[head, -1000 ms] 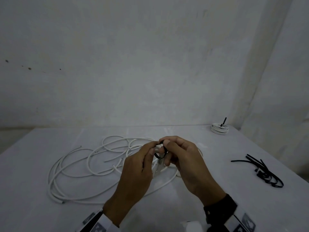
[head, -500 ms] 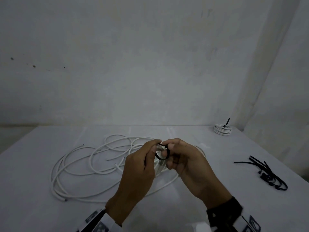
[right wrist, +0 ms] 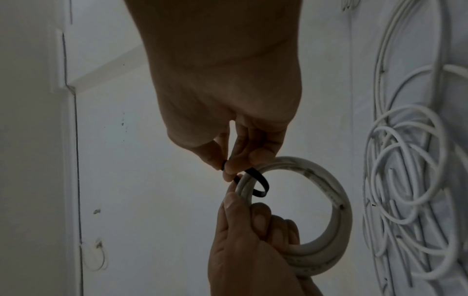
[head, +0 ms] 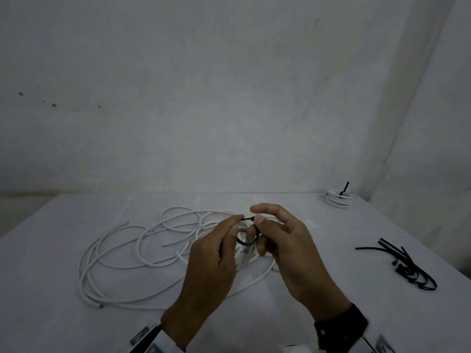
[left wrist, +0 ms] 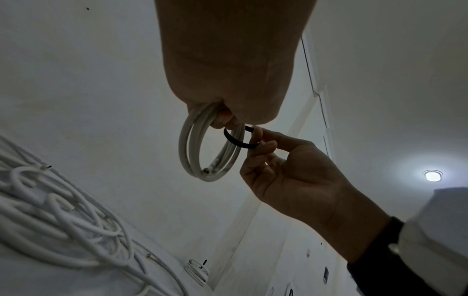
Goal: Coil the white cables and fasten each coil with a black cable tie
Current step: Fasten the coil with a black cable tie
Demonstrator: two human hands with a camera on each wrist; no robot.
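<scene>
A small white cable coil (left wrist: 210,154) hangs from my left hand (left wrist: 225,120), which grips its top. A black cable tie (left wrist: 238,142) loops loosely around the coil's strands. My right hand (right wrist: 224,166) pinches the tie's end between thumb and fingers, just above the coil (right wrist: 329,230). In the head view both hands meet above the table: the left hand (head: 237,223) and the right hand (head: 255,214) hold a short straight piece of the tie (head: 247,219) between them. The tie's loop hangs below around the coil (head: 243,247).
Several loose white cables (head: 142,250) sprawl over the white table (head: 331,301) to the left of my hands. A finished coil with a black tie (head: 338,198) sits at the far right corner. Spare black ties (head: 407,266) lie at the right. Walls stand behind and to the right.
My right index finger has lifted off the tie. A short straight stretch of tie now shows between the hands, and the loop sits lower around the coil.
</scene>
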